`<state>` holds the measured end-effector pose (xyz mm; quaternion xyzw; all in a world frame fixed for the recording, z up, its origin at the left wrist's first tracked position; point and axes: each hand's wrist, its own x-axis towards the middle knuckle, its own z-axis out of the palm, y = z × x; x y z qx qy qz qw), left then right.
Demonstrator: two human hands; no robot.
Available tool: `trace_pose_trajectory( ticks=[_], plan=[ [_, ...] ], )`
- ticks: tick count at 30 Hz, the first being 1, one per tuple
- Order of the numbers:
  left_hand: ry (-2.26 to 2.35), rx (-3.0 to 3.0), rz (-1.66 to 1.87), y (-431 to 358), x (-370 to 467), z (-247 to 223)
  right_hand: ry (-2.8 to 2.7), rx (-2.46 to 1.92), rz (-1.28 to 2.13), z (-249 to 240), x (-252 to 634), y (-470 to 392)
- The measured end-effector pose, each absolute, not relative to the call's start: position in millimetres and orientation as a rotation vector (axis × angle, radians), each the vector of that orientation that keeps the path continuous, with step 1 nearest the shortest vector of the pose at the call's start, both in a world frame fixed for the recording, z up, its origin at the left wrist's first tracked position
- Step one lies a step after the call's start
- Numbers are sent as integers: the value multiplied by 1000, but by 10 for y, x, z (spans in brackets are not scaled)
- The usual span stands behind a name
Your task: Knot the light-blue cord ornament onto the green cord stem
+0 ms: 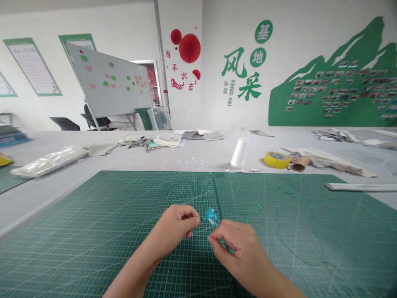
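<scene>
Fingers of our left hand and right hand pinch narrowly near a small, crumpled, bright-blue glossy bundle, likely for fine control, though what they grip we cannot tell.

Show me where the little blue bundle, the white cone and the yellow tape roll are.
Little blue bundle [211,216]: head view, middle of its crumpled blue part.
White cone [239,153]: head view, middle of its side.
Yellow tape roll [274,162]: head view, its yellow outer side.
</scene>
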<state>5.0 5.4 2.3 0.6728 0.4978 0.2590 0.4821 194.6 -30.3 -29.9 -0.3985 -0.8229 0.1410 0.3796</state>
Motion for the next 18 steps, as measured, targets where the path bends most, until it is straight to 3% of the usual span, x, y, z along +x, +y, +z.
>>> trace_pose_trajectory(
  ticks=[18],
  plan=[
    [993, 1278, 596, 3, 26, 94, -1570, -1162, 1077, -426, 1951, -144]
  ],
)
